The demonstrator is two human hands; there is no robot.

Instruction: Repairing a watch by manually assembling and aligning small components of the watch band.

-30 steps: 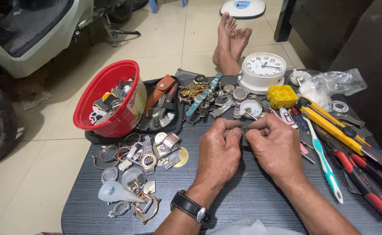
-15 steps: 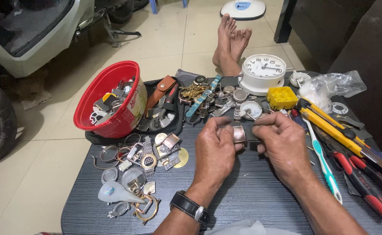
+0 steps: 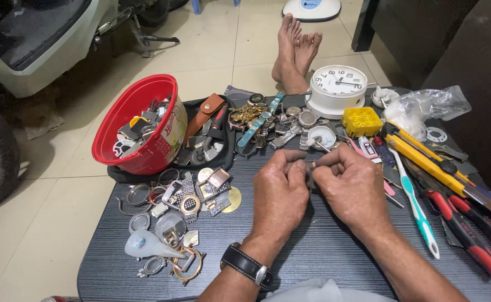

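My left hand [image 3: 279, 193] and my right hand [image 3: 352, 190] meet over the dark grey table [image 3: 324, 263], fingertips pinched together on a small metal watch part [image 3: 308, 170] held between them. The part is mostly hidden by my fingers. A black wristwatch [image 3: 245, 264] is on my left wrist. Left of my hands lies a pile of watch cases and bands [image 3: 184, 201].
A tilted red bowl [image 3: 139, 126] of parts lies at the table's left. More watches [image 3: 268, 123], a white clock [image 3: 338, 89], a yellow box [image 3: 362, 121], a toothbrush [image 3: 416, 207], red-handled pliers [image 3: 469, 235] and cutters lie behind and right. Bare feet [image 3: 296, 47] rest beyond the table.
My hands have closed together again; the small metal part that showed between them half a second ago is now nearly covered by my fingertips.
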